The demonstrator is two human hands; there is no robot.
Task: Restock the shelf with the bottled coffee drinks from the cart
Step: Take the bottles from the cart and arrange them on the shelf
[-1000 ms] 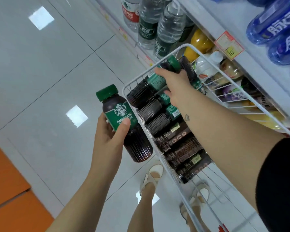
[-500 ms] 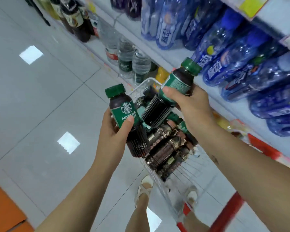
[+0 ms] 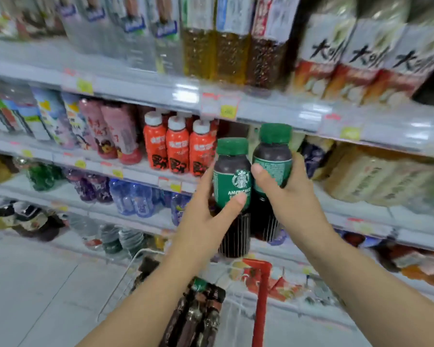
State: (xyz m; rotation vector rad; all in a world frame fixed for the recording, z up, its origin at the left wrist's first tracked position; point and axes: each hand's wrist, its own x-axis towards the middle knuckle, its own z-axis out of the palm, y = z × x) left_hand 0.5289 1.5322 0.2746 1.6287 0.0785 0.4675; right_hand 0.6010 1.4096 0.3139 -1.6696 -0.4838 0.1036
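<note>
**Left coffee bottle**: dark drink, green cap, green label. It is upright in the air just right of the red bottles. The left hand grasps it from the left side, thumb pressed on the label's lower edge.

**Right coffee bottle**: same kind, upright, farther right of the red bottles and a little higher. The right hand is clasped round its label, thumb across the front. The two bottles stand side by side; contact cannot be told.

**Shelf**: its front rail, carrying price tags, runs under the red bottles. The upper rail passes close above their white caps. Between these two edges, directly right of the red bottles and behind the two green caps, lies a shadowed opening. Pale packs close it off farther right.

**Cart**: white wire rim, below the red bottles, with a red handle post below and to their right. More dark coffee bottles lie inside, one green cap showing.

**Floor**: pale tiles, below and left of the red bottles, beside the cart's left edge. The whole view is blurred.
</note>
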